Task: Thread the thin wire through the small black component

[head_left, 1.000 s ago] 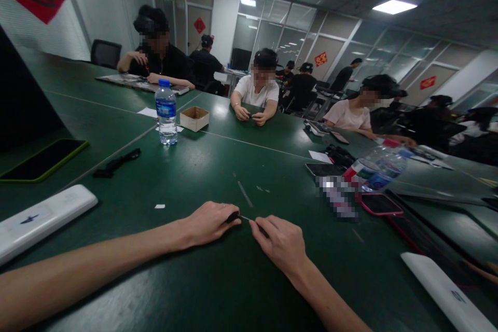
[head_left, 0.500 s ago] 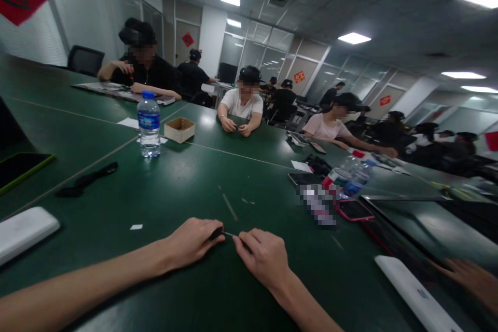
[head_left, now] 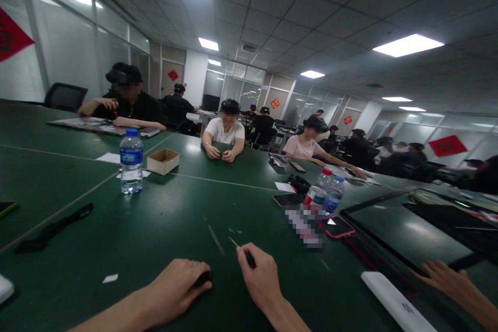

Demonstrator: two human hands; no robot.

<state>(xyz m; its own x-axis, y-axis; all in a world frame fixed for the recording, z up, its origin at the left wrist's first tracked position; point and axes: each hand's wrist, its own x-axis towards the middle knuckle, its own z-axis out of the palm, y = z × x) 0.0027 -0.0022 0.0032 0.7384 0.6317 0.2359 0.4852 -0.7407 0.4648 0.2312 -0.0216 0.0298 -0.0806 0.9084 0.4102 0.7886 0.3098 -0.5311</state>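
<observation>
My left hand [head_left: 177, 285] rests low over the green table [head_left: 171, 228], its fingers curled around a small black object [head_left: 202, 278]. That object is mostly hidden by the fingers, and its kind is unclear. To the right, my right hand [head_left: 261, 275] pinches a thin pale stick [head_left: 233, 241] between thumb and forefinger. The stick's free end points up and left, away from me. A dark patch shows inside the right hand's grip, too shaded to make out. The two hands are apart.
A water bottle [head_left: 131, 162] and an open cardboard box [head_left: 163, 161] stand ahead left. A black strap [head_left: 58, 225] lies left. At right are two bottles, a red-edged phone [head_left: 340, 226], a white device [head_left: 397, 298] and another person's hand [head_left: 451, 282]. People sit across the table.
My hands have moved apart; the thin stick that bridged them now sticks out from my right hand alone. The camera view has tilted up and turned right.
</observation>
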